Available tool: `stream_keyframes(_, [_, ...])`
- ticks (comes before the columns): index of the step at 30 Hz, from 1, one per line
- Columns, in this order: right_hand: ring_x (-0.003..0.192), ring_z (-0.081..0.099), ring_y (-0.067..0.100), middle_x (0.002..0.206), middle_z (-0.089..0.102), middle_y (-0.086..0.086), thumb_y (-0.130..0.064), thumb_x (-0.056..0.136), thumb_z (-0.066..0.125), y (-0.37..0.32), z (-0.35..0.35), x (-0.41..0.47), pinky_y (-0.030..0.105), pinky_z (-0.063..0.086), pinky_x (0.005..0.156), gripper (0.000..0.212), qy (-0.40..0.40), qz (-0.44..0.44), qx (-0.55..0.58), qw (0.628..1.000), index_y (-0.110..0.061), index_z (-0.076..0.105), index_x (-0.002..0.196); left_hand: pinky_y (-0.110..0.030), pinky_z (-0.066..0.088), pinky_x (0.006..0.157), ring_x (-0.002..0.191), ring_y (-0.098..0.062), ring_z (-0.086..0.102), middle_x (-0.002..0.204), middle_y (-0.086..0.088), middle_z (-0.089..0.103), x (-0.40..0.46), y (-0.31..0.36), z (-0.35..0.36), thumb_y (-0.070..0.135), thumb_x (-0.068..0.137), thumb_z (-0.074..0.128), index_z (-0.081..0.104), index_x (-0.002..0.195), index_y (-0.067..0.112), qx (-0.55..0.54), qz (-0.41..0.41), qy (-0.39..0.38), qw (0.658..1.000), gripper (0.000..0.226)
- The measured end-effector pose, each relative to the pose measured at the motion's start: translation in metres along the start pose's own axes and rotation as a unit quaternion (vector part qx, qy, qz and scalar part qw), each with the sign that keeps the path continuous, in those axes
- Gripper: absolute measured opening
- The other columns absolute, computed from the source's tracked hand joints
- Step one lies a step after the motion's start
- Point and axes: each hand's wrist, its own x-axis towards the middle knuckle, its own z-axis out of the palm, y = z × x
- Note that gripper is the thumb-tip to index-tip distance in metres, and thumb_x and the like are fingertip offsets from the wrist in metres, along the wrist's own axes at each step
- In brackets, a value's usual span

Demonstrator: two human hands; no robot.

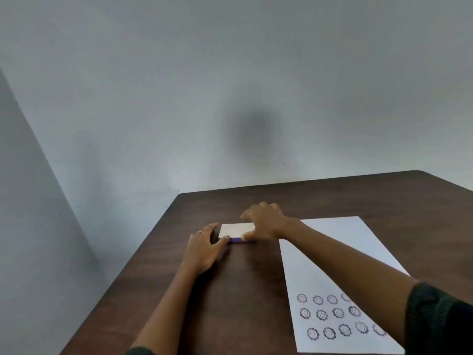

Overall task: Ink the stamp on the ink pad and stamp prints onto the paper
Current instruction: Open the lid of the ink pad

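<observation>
A dark wood tabletop (230,290) is seen against a grey wall (230,73). Near its middle lies the ink pad (236,230), a flat case with a pale lid and a purple base edge showing along the near side. The pad is held from both ends: the left hand (202,248) rests at the left end, thumb tip against the near left corner and fingers curved over the far left edge, a ring shown on one finger; the right hand (263,222) covers the right end, thumb pressed to the near edge and fingers arched over the lid. Both grips are closed on the pad. Whether the lid is being lifted cannot be told. To the right of the pad, just beside it, a white paper (332,252) lies flat, crossed by the right forearm. On its near part three rows of round, smiling, flower-edged prints (337,313) are stamped in dark ink. A dark knit sleeve (440,321) covers the right upper forearm. The stamp cannot be made out anywhere.
</observation>
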Motion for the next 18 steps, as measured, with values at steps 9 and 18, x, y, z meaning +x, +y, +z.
stream_keyframes(9, [0.127, 0.043, 0.027, 0.140, 0.047, 0.009, -0.056, 0.084, 0.049, -0.006, 0.015, 0.024, 0.051, 0.017, 0.108, 0.066, -0.082, 0.011, -0.025, 0.996, -0.016, 0.037, 0.136, -0.036, 0.036, 0.106, 0.127, -0.023, 0.045, 0.140, -0.003, 0.052, -0.001, -0.006, 0.000, 0.059, 0.075, 0.064, 0.033, 0.144, 0.027, -0.035, 0.017, 0.016, 0.999, 0.082])
stream_keyframes(18, [0.137, 0.027, 0.028, 0.141, 0.047, 0.008, -0.060, 0.082, 0.048, -0.016, 0.015, 0.014, 0.050, 0.001, 0.114, 0.067, -0.076, -0.042, -0.061, 0.994, -0.020, 0.040, 0.135, -0.047, 0.013, 0.119, 0.143, -0.024, 0.022, 0.155, 0.000, 0.029, 0.000, -0.013, -0.025, 0.057, 0.059, 0.080, 0.012, 0.149, 0.035, -0.056, -0.007, -0.152, 0.987, 0.115])
